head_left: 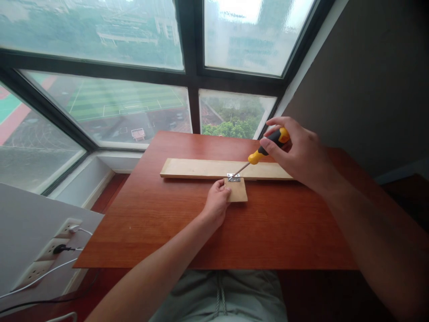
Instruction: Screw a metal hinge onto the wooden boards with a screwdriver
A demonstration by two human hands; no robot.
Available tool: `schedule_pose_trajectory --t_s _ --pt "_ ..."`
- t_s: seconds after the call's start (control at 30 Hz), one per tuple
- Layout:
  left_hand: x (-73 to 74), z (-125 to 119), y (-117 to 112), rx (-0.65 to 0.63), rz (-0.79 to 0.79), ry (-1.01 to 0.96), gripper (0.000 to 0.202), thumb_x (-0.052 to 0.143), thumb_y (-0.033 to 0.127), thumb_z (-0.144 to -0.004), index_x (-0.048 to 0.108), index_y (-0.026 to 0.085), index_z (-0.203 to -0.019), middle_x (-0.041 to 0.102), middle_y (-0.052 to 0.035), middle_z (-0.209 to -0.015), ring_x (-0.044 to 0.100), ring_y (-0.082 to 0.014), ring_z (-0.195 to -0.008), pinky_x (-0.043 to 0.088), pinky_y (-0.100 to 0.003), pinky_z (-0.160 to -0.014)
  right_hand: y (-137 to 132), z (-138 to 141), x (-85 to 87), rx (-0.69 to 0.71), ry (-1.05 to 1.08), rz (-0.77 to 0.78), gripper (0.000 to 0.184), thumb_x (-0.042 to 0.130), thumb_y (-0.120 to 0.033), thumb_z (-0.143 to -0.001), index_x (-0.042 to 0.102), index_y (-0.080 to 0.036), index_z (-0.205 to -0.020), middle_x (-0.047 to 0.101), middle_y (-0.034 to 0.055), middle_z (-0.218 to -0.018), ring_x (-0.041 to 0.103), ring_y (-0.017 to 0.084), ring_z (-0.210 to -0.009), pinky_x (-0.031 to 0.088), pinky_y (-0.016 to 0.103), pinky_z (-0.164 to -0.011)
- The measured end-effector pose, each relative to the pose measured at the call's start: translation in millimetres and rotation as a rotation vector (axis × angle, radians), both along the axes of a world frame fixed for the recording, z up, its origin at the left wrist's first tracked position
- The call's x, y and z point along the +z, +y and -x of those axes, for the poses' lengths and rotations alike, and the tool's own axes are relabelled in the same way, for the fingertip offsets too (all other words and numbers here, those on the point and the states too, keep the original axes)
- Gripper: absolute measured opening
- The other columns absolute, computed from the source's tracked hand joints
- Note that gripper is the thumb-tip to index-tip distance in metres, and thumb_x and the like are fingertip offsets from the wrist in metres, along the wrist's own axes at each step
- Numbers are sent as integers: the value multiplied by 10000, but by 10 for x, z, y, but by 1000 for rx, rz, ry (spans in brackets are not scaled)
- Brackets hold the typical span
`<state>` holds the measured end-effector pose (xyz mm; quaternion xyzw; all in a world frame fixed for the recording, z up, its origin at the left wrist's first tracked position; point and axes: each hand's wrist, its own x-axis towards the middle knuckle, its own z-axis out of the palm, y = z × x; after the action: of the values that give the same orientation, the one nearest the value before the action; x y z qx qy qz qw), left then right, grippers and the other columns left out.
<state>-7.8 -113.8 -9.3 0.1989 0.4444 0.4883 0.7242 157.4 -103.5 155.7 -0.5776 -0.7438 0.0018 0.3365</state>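
My left hand pinches the left edge of a small square wooden piece. A silver metal hinge spans the joint between this piece and a long pale wooden board lying across the table. In my right hand is a screwdriver with a yellow and black handle. Its shaft slants down to the left, and the tip meets the hinge near its lower left hole. Any screw under the tip is too small to make out. My right forearm and hand cover the board's right end.
The reddish-brown wooden table has its front edge close to my lap. Large windows rise beyond it, and a grey wall stands at the right. Wall sockets with plugged-in cables are at the lower left.
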Motion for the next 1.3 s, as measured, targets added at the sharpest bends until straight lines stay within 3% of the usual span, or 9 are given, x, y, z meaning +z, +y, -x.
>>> schedule_pose_trajectory --t_s 0.1,0.23,0.47,0.57,0.77,0.97,1.07,1.2,1.3 --pt "5 1 2 -3 0 10 340 587 44 -749 584 138 -1075 702 -91 -979 656 -151 -784 538 -233 -653 -1 -1 13 8 -3 -1 299 556 -281 -851 613 -234 -1141 695 47 -981 633 207 -785 515 377 -741" --pt "21 0 3 -9 4 15 335 570 40 -764 576 129 -1087 700 -98 -977 649 -143 -770 537 -230 -649 -27 4 26 69 -9 -23 407 560 -146 -744 588 -231 -1141 650 66 -1138 613 238 -956 500 397 -849" --pt "47 -1 -10 -4 9 0 285 587 39 -755 617 124 -1025 707 -84 -930 647 -129 -743 529 -219 -669 18 8 -21 34 -16 -33 331 561 -365 -878 576 -224 -1177 682 65 -1037 639 231 -870 516 399 -773" --pt "54 0 -13 1 13 -5 249 604 39 -742 641 119 -975 705 -72 -881 639 -122 -713 527 -218 -667 25 2 -25 29 -11 -18 303 520 -305 -889 582 -224 -1174 679 62 -1024 637 219 -847 518 388 -747" --pt "43 -3 -10 -1 15 -1 228 596 44 -756 633 115 -970 702 -79 -892 644 -129 -728 533 -223 -664 -7 2 -9 64 9 -43 406 527 -178 -782 564 -206 -1185 658 80 -1131 627 245 -1008 511 402 -845" --pt "20 1 -6 -7 7 0 253 613 53 -741 624 127 -983 704 -74 -886 644 -130 -719 530 -220 -646 15 -6 -12 -11 -69 -51 389 609 -399 -832 577 -225 -1178 693 68 -1006 650 245 -831 516 410 -759" --pt "10 5 -2 -8 9 3 252 623 59 -733 628 126 -976 708 -78 -887 650 -136 -732 530 -221 -656 15 -6 3 -39 -67 -59 315 598 -385 -847 610 -232 -1122 700 49 -903 653 236 -789 516 400 -745" --pt "5 9 0 -13 5 -1 249 634 68 -728 631 128 -969 712 -83 -910 656 -143 -756 532 -226 -670 -21 9 19 72 21 -45 395 585 -225 -790 559 -267 -1182 682 48 -1110 648 237 -964 534 393 -831" --pt "-1 9 2 -16 1 -1 256 646 75 -725 628 131 -975 709 -83 -915 654 -143 -759 532 -227 -668 -27 13 -10 107 85 9 461 596 -234 -778 527 -258 -1233 646 65 -1202 634 238 -1019 561 364 -782"
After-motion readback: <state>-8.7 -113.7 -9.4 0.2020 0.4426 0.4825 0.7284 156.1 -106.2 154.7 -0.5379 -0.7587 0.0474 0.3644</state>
